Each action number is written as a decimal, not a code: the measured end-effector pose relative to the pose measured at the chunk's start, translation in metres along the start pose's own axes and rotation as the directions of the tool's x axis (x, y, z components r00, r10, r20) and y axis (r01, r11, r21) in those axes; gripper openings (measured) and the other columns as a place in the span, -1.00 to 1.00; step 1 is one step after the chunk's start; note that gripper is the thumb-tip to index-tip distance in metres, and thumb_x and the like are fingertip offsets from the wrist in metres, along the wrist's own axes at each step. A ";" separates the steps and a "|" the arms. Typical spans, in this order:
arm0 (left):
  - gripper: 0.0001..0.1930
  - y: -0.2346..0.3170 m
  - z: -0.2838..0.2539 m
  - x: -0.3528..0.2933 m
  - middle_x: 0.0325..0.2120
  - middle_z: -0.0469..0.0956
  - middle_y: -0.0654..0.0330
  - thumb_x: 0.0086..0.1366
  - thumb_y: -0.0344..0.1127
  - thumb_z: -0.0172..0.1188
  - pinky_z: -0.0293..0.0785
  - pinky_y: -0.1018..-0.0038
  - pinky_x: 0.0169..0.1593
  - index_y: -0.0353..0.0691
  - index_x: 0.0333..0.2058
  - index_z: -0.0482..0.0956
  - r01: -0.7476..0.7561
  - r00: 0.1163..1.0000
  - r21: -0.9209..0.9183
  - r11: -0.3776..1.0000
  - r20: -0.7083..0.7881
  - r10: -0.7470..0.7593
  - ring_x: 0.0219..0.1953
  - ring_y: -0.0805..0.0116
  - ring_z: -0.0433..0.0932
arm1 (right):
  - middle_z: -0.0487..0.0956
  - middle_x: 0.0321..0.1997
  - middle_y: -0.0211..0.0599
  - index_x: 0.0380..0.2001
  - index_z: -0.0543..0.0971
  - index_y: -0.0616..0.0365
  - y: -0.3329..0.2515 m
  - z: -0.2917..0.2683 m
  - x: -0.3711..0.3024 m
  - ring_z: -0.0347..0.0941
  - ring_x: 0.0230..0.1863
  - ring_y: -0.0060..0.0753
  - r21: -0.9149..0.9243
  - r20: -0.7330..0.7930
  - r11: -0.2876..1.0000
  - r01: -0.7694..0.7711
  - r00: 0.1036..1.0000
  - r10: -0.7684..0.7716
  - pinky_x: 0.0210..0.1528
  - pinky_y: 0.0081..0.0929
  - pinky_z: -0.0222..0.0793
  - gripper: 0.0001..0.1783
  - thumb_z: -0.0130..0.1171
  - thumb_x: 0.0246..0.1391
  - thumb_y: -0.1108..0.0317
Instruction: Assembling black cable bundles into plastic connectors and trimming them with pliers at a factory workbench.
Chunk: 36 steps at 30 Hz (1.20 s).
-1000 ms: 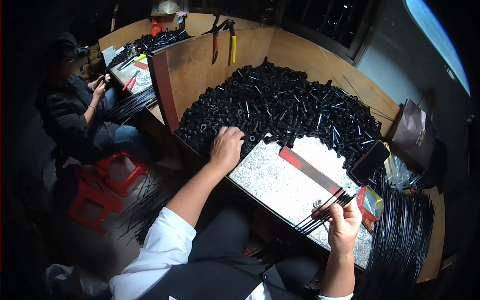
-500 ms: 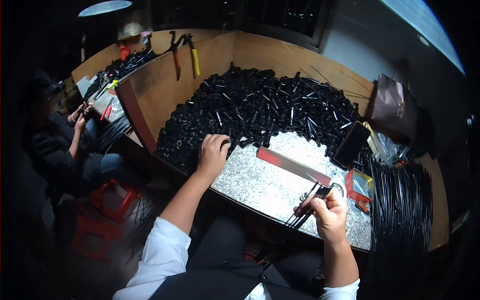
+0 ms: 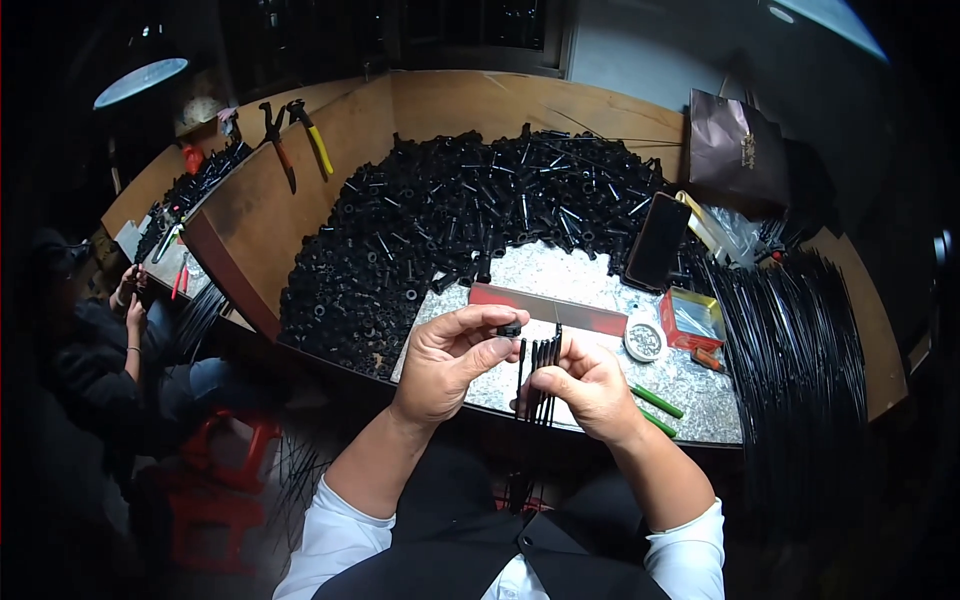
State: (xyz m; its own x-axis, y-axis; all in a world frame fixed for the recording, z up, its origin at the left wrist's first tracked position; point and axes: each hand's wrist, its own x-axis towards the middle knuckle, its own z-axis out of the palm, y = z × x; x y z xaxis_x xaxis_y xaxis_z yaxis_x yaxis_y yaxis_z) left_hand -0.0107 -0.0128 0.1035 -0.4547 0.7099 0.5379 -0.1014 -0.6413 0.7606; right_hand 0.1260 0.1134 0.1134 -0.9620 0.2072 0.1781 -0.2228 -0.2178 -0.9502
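Both my hands meet over the front of the speckled tabletop (image 3: 437, 323). Between thumb and fingertips my left hand (image 3: 448, 362) pinches a small black tubular part (image 3: 509, 329). My right hand (image 3: 592, 392) is closed round several thin black cables (image 3: 541, 368), fanned side by side with their upper ends sticking up. The black part is close to the leftmost cable end; whether they touch I cannot tell. Behind my hands lies a flat red and grey metal bar (image 3: 580, 311). A large heap of black tubular parts (image 3: 480, 205) fills the back and left of the table.
Right of my hands are a white dish of small pieces (image 3: 645, 340), a red open box (image 3: 690, 325), a phone (image 3: 657, 242) and a green-handled tool (image 3: 657, 402). Black cables (image 3: 790, 345) hang over the right edge. Pliers (image 3: 316, 140) hang on the wooden partition. Another person (image 3: 95, 350) sits left.
My left hand has come from the heap's edge to the cables, carrying a small black part. My right hand has moved left, uncovering the dish and green-handled tool. The view has shifted.
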 end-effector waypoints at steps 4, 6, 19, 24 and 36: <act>-0.76 0.002 0.002 0.000 -0.07 0.49 -0.03 0.20 -0.57 0.14 0.47 0.48 0.01 -0.34 -0.13 0.50 0.043 0.999 -0.060 0.997 -0.008 -0.044 -0.06 0.35 0.50 | 0.57 -0.37 -0.26 -0.05 0.43 0.30 0.004 -0.003 -0.001 0.51 -0.36 -0.47 0.002 0.024 1.000 0.013 1.000 -0.013 -0.24 -0.52 0.46 -0.68 0.11 0.13 0.42; -0.76 0.003 0.004 0.001 -0.06 0.48 0.00 0.22 -0.59 0.11 0.48 0.48 0.01 -0.33 -0.11 0.50 0.043 0.999 -0.099 0.994 0.003 -0.043 -0.06 0.37 0.50 | 0.57 -0.37 -0.25 -0.07 0.43 0.30 0.003 -0.003 -0.002 0.52 -0.36 -0.46 -0.005 0.016 1.000 -0.001 1.000 0.001 -0.24 -0.50 0.47 -0.68 0.12 0.12 0.41; -0.75 0.003 0.005 0.002 -0.09 0.48 0.03 0.19 -0.56 0.15 0.38 0.44 0.08 -0.32 -0.13 0.53 0.010 1.000 -0.045 0.999 0.028 -0.009 -0.01 0.32 0.46 | 0.57 -0.39 -0.22 -0.18 0.43 0.27 0.003 -0.005 0.000 0.53 -0.37 -0.43 -0.004 0.013 1.000 0.013 1.000 -0.013 -0.25 -0.47 0.49 -0.77 0.13 0.12 0.40; -0.72 0.015 0.011 0.002 -0.09 0.49 0.02 0.17 -0.57 0.17 0.35 0.42 0.11 -0.34 -0.11 0.53 0.016 0.997 0.012 1.000 0.072 -0.017 0.01 0.30 0.45 | 0.55 -0.43 -0.26 -0.33 0.39 0.23 0.001 0.002 0.000 0.51 -0.41 -0.50 0.065 0.038 0.998 0.026 0.999 -0.029 -0.32 -0.56 0.45 -0.87 0.12 0.14 0.45; -0.76 0.021 0.014 0.003 -0.16 0.51 0.07 0.15 -0.60 0.18 0.36 0.46 0.08 -0.35 -0.16 0.55 0.006 0.999 0.119 0.993 0.048 -0.011 -0.05 0.33 0.47 | 0.53 -0.45 -0.37 -0.38 0.40 0.21 0.003 0.009 0.001 0.46 -0.43 -0.66 -0.003 -0.042 1.000 0.013 0.999 -0.014 -0.37 -0.69 0.38 -0.86 0.18 0.11 0.45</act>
State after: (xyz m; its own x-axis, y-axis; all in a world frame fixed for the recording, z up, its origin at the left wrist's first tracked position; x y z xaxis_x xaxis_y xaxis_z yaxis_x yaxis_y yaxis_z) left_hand -0.0014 -0.0200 0.1261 -0.4107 0.7302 0.5460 0.0019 -0.5981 0.8014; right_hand 0.1227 0.1043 0.1135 -0.9514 0.2500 0.1801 -0.2353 -0.2121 -0.9485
